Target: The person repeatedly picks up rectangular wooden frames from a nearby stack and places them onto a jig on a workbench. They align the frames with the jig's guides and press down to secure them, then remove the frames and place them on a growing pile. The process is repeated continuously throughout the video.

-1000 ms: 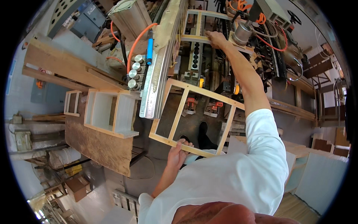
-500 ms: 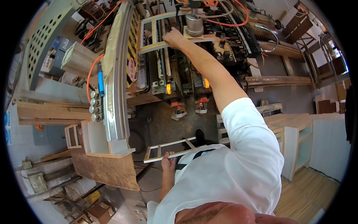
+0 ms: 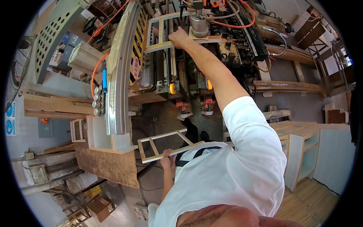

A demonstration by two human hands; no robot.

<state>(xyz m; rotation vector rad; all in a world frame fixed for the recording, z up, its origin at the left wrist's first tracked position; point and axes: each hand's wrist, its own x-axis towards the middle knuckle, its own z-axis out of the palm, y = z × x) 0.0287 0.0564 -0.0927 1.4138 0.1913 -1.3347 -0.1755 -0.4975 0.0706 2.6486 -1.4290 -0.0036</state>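
Observation:
My left hand (image 3: 167,159), low in front of my body, is closed round the near rail of a slim rectangular wooden frame (image 3: 154,146) with crossbars. The frame is held tilted, its far rail raised to the left. My right arm reaches far forward to the machine. There my right hand (image 3: 179,38) has its fingers curled over a second wooden frame (image 3: 160,32), which lies flat on the machine; the fingertips are partly hidden. Just right of that hand, a metal cylinder (image 3: 199,27) with a square wooden pad stands over this frame's near rail.
A long metal beam (image 3: 120,75) runs along the machine's left side, with an orange hose and a blue air gun (image 3: 104,80) beside it. Yellow knobs (image 3: 172,88) and red clamps stick out at the front. Cabinets (image 3: 302,151) stand at right, a brown board (image 3: 107,166) at left.
The frame in my left hand has shifted left and tipped, so its opening shows wider. My right hand stays at the frame on the machine. The whole view has shifted slightly.

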